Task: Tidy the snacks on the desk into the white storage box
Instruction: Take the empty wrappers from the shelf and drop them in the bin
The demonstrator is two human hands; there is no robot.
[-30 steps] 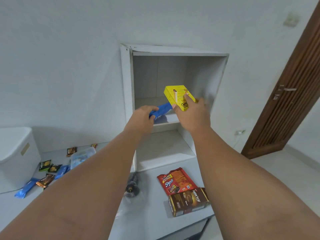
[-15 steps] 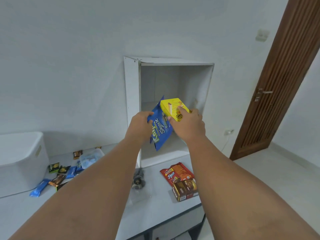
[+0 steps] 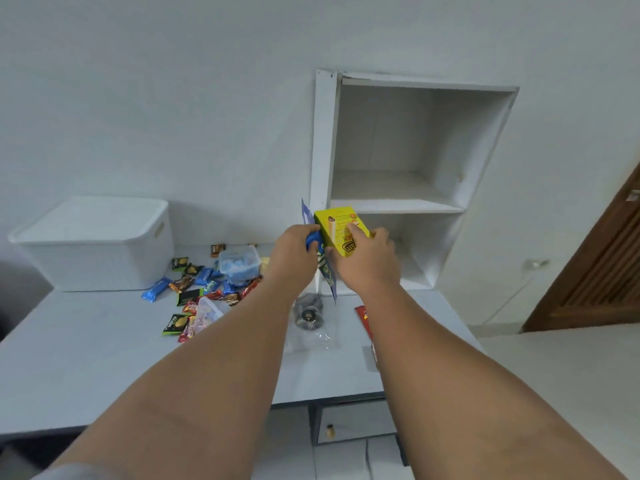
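White plastic forms the storage box (image 3: 93,251), which stands at the far left of the desk (image 3: 86,368), against the wall. Its top appears to be covered by a lid, so it probably needs opening before anything goes in. Just right of it, a loose scatter of small snack packets (image 3: 194,292) lies around a clear tub (image 3: 239,265); none of these is in the box yet. At centre, the left hand (image 3: 294,258) has its fingers curled round a blue packet (image 3: 327,271), which hangs edge-on below the grip. Close beside it, the right hand (image 3: 369,263) clamps a tilted yellow carton (image 3: 341,230) between thumb and fingers. Both items are held above the desk in front of the white shelf unit (image 3: 398,188), one per hand, presumably so that both reach the box in a single trip. A red packet (image 3: 363,317) lies on the desk beside the right forearm
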